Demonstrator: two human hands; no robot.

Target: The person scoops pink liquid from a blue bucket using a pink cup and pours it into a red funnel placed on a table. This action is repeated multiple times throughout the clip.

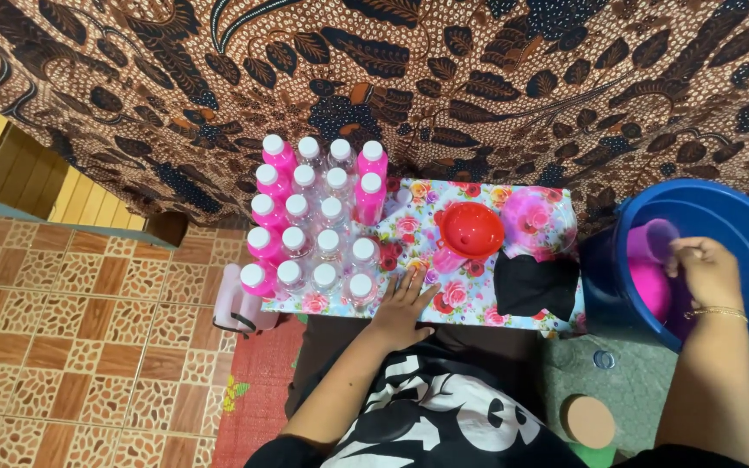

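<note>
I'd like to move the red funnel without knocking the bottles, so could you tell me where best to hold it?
Probably by the wide round rim of the red funnel, coming from above. It stands mouth up on the floral table, so the rim is exposed all round. Approach from its right side, away from the white-capped bottles.

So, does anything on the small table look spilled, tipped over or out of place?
Nothing stands out. The bottles stand upright in tidy rows, all capped, and the red funnel sits beside them on the floral table with no spill visible. The left hand rests flat by the bottles; the right hand reaches into the blue bucket.
</note>
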